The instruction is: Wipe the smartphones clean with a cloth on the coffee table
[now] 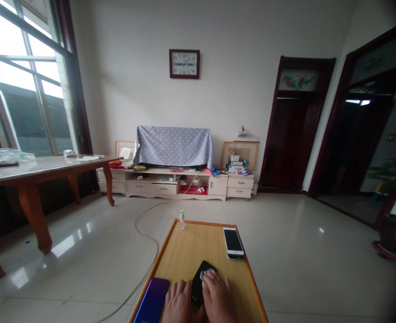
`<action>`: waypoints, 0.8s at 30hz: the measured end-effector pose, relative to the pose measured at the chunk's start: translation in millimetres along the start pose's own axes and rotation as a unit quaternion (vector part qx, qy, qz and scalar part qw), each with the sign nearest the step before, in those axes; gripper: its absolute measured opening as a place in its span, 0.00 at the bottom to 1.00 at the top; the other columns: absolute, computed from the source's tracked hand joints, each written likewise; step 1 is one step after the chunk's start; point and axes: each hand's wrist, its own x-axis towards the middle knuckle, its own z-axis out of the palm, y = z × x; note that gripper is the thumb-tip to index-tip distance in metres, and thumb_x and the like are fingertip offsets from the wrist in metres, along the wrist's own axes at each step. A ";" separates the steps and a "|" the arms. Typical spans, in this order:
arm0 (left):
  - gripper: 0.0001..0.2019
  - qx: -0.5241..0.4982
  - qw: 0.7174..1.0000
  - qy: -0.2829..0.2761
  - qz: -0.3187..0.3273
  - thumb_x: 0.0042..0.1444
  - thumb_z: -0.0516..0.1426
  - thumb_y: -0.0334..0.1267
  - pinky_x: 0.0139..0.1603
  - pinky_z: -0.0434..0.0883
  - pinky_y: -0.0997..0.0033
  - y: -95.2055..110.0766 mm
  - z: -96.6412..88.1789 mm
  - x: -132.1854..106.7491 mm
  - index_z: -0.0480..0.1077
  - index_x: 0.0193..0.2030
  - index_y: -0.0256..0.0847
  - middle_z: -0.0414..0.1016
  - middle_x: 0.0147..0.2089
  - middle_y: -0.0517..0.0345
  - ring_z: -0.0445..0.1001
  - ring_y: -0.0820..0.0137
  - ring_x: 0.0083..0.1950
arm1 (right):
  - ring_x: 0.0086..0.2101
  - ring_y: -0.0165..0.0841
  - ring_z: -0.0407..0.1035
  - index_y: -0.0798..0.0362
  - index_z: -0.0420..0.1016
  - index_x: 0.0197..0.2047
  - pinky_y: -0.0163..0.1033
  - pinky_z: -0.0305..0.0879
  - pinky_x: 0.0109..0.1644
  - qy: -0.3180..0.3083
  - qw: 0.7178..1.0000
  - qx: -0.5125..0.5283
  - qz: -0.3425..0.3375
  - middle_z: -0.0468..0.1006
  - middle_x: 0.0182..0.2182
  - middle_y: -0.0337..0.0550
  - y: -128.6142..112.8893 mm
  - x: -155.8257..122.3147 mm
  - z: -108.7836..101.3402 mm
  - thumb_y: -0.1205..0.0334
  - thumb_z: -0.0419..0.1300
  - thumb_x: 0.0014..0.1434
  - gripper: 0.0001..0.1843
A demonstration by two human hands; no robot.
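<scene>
Black phone sits on the table right in front of you, slanted, with its far end leaning to the right, between your two hands. Part of its right side and its near end are covered by your fingers, so you can't see its full outline. Your right hand has its fingers bent over a crumpled whitish wad, pinning it against the phone's upper part; whether the wad is cloth or tissue is too small to make out, and most of it hides beneath your fingertips. Your left hand lies along the phone's left edge, fingers close together and slightly curled; its thumb is hard to separate from the other hand, and you cannot tell whether it grips the phone or only rests against it. Both wrists are cut off by the bottom border.

Just beside your left hand, a blue-purple phone lies with its near end cropped and its lettering only partly readable. Near the right edge, a white phone rests on something mostly hidden below it. At the far left corner stands a small pump bottle, its contents unclear.
</scene>
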 end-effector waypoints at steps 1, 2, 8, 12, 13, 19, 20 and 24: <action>0.32 0.000 1.000 -0.003 -0.003 0.52 0.51 0.59 0.59 0.58 0.58 1.9 -2.9 -0.6 0.67 0.60 0.48 0.70 0.57 0.50 0.64 0.56 0.60 | 0.63 0.42 0.60 0.43 0.72 0.60 0.61 0.44 0.69 0.005 1.000 -0.005 0.011 0.70 0.61 0.44 -1.7 3.5 -2.7 0.55 0.40 0.71 0.24; 0.31 0.000 1.000 -0.004 -0.007 0.51 0.52 0.59 0.59 0.57 0.58 3.3 -5.3 -0.9 0.68 0.60 0.48 0.70 0.57 0.50 0.64 0.56 0.59 | 0.63 0.42 0.60 0.43 0.72 0.60 0.61 0.44 0.69 0.008 1.000 -0.010 0.019 0.70 0.61 0.44 -3.1 5.8 -2.8 0.55 0.41 0.71 0.24; 0.28 0.015 0.999 -0.026 -0.013 0.55 0.48 0.52 0.59 0.57 0.59 -3.9 -0.8 4.3 0.66 0.62 0.48 0.69 0.59 0.50 0.63 0.57 0.61 | 0.63 0.47 0.59 0.40 0.70 0.62 0.64 0.50 0.66 -0.025 0.999 -0.020 0.012 0.66 0.63 0.40 -3.4 -2.8 30.5 0.53 0.46 0.68 0.23; 0.26 0.015 1.000 -0.023 -0.011 0.56 0.48 0.50 0.59 0.57 0.59 -7.0 4.3 4.8 0.66 0.61 0.49 0.69 0.59 0.51 0.63 0.57 0.61 | 0.63 0.47 0.59 0.38 0.70 0.62 0.65 0.47 0.67 -0.040 0.999 -0.023 0.001 0.66 0.63 0.39 0.1 -5.6 33.0 0.51 0.45 0.69 0.23; 0.27 0.011 1.000 -0.021 -0.009 0.56 0.48 0.52 0.59 0.57 0.59 -5.5 3.2 3.7 0.67 0.60 0.49 0.69 0.57 0.50 0.64 0.57 0.60 | 0.63 0.46 0.58 0.38 0.69 0.62 0.64 0.46 0.68 -0.042 0.999 -0.022 -0.002 0.65 0.63 0.39 1.2 -3.1 28.1 0.50 0.44 0.69 0.24; 0.31 -0.004 1.000 0.000 -0.013 0.51 0.52 0.59 0.60 0.56 0.57 5.5 -6.9 -3.1 0.69 0.58 0.46 0.70 0.56 0.48 0.63 0.55 0.59 | 0.65 0.43 0.55 0.45 0.67 0.64 0.61 0.45 0.68 -0.008 0.999 -0.041 0.029 0.65 0.64 0.44 2.8 14.6 5.1 0.53 0.41 0.70 0.25; 0.30 -0.005 1.000 0.000 -0.012 0.52 0.52 0.59 0.59 0.56 0.58 4.8 -6.4 -2.8 0.69 0.57 0.46 0.70 0.56 0.49 0.64 0.55 0.59 | 0.65 0.43 0.55 0.45 0.67 0.65 0.61 0.44 0.69 -0.009 0.999 -0.041 0.028 0.65 0.64 0.45 1.4 13.3 6.8 0.53 0.42 0.70 0.26; 0.24 -0.005 1.000 -0.005 -0.004 0.57 0.48 0.51 0.58 0.57 0.60 -5.0 2.5 1.1 0.68 0.58 0.48 0.70 0.56 0.50 0.64 0.58 0.58 | 0.64 0.45 0.57 0.43 0.68 0.64 0.63 0.45 0.68 -0.047 0.999 -0.018 -0.005 0.65 0.64 0.43 -6.1 -3.6 20.2 0.51 0.43 0.70 0.25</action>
